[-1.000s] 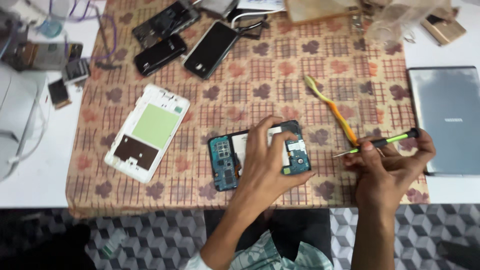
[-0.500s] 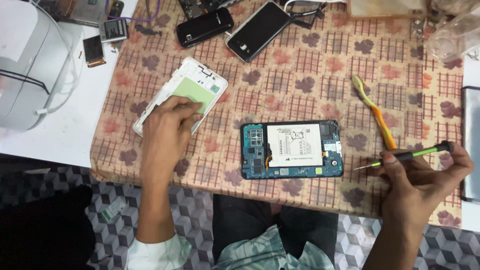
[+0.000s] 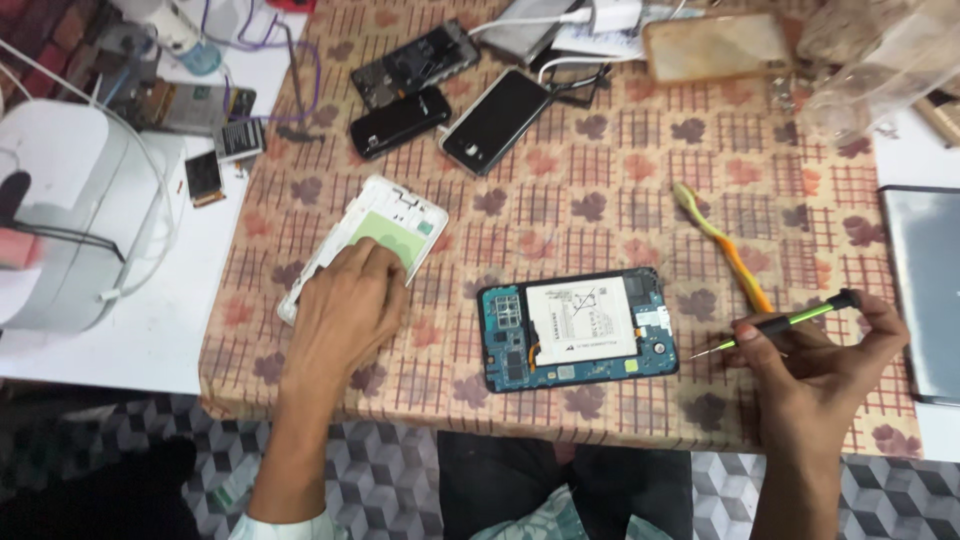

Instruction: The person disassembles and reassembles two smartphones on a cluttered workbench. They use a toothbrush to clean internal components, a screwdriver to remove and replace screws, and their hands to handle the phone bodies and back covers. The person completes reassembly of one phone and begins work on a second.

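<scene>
An opened phone [image 3: 578, 328] lies face down on the patterned cloth [image 3: 600, 200], its blue circuit board and white battery exposed. My left hand [image 3: 345, 305] rests flat on a white back cover [image 3: 385, 225] with a green patch, left of the phone. My right hand [image 3: 820, 350] holds a green and black screwdriver [image 3: 785, 322], its tip pointing at the phone's right edge, a short gap away. An orange and yellow toothbrush [image 3: 725, 245] lies just above that hand.
Two dark phones [image 3: 495, 120] [image 3: 400, 122] and a stripped phone board [image 3: 415, 62] lie at the back. A white device [image 3: 60, 210] with cables stands at the left, small batteries [image 3: 238, 138] near it. A dark tablet [image 3: 925, 290] sits at the right edge.
My left hand left the opened phone and moved left onto the white back cover. The phone now lies uncovered. My right hand keeps the screwdriver near the phone's right side.
</scene>
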